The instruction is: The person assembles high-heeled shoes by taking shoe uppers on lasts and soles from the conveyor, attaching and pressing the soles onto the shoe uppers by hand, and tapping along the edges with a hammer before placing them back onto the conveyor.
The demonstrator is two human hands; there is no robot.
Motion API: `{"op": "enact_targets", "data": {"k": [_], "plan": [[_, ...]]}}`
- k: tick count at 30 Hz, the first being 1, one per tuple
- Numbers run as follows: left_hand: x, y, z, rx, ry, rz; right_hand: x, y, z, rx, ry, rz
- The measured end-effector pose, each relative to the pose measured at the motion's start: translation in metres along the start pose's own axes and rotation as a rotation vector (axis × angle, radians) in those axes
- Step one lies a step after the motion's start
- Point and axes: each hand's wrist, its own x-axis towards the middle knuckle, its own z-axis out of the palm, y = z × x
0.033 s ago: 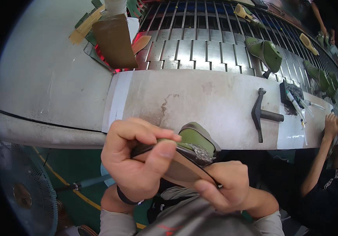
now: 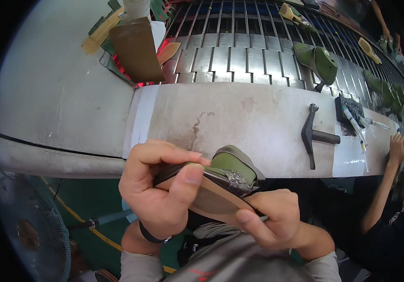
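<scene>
Above my lap, at the table's near edge, I hold a shoe [image 2: 218, 201] on its green last [image 2: 230, 164], its tan sole facing me. A dark edging follows the sole's rim, and a silvery glittering piece [image 2: 239, 181] shows on the upper. My left hand [image 2: 157, 195] is closed around the left end, thumb on the sole side and fingers over the far side. Closed on the right end is my right hand [image 2: 274, 218], its thumb against the sole. The fingertips behind the shoe are partly hidden.
A hammer [image 2: 309, 136] lies on the white table [image 2: 239, 117], beside a dark block [image 2: 347, 110] and several syringes [image 2: 353, 124]. Behind runs a metal roller conveyor [image 2: 230, 58] carrying green lasts [image 2: 324, 66]. A co-worker's hands [image 2: 397, 148] work at right; a fan [image 2: 28, 232] stands at left.
My left thumb and fingers have shifted slightly left along the shoe's edge, and the shoe has tilted a little. My right hand keeps its grip almost in place.
</scene>
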Motion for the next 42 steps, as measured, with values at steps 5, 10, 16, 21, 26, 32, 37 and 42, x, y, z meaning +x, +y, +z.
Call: {"op": "enact_targets", "data": {"k": [5,10,16,21,26,32,37,42], "plan": [[0.004,-0.010,-0.012,0.325,-0.084,0.247,0.008,0.002,0.004,0.008,0.023,0.059],[0.005,-0.012,-0.017,0.253,-0.024,0.203,0.012,-0.003,0.010,-0.077,-0.001,-0.082],[0.012,-0.015,-0.024,0.248,0.035,0.149,0.015,0.008,0.019,-0.009,0.016,0.042],[0.016,-0.016,-0.023,0.204,0.084,0.087,0.019,0.015,0.025,0.030,0.055,0.140],[0.019,-0.017,-0.024,0.196,0.098,0.091,0.024,0.013,0.029,-0.006,0.118,0.126],[0.023,-0.010,-0.021,0.235,0.061,0.128,0.030,0.010,0.005,-0.364,0.152,0.012],[0.048,-0.001,0.018,-0.128,-0.315,0.264,0.064,-0.035,-0.030,-0.309,-0.016,-0.008],[0.053,-0.082,0.023,-0.443,-0.242,-0.268,0.047,-0.013,-0.084,0.039,0.277,0.410]]}}
